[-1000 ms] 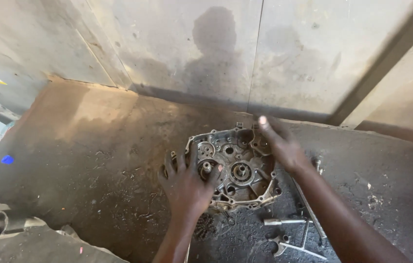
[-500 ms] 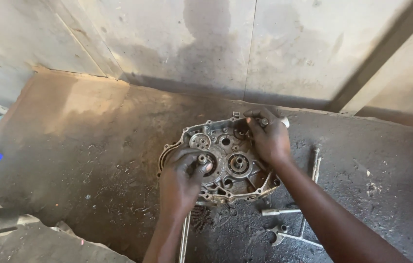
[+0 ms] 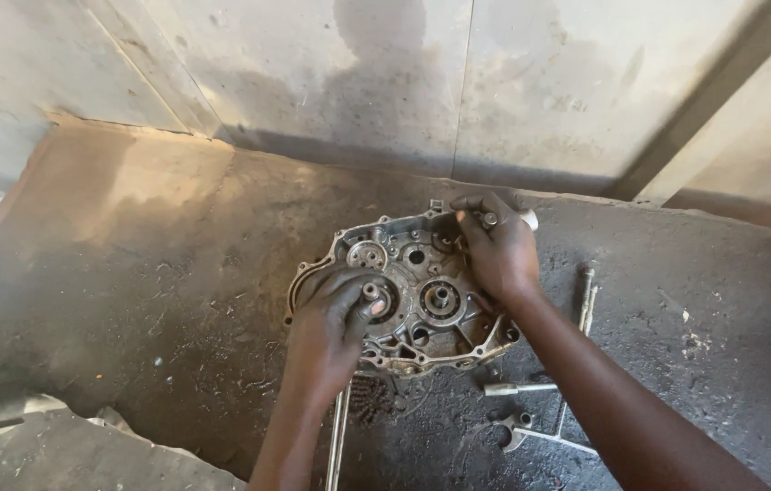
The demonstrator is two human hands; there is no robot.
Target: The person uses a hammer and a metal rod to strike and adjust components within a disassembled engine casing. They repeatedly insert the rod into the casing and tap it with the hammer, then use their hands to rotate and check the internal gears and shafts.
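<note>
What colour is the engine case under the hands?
Dull grey metal with dark greasy grime; the engine case shows best in the head view.

The flat cast-metal engine casing [image 3: 422,291] is dull silver-grey, smeared with dark grease. The concrete floor [image 3: 131,273] is blackish-brown with oily stains, paler tan at its far left. Grey steel rod tools [image 3: 585,295] lie silvery. The wall [image 3: 495,82] is mottled grey.
</note>
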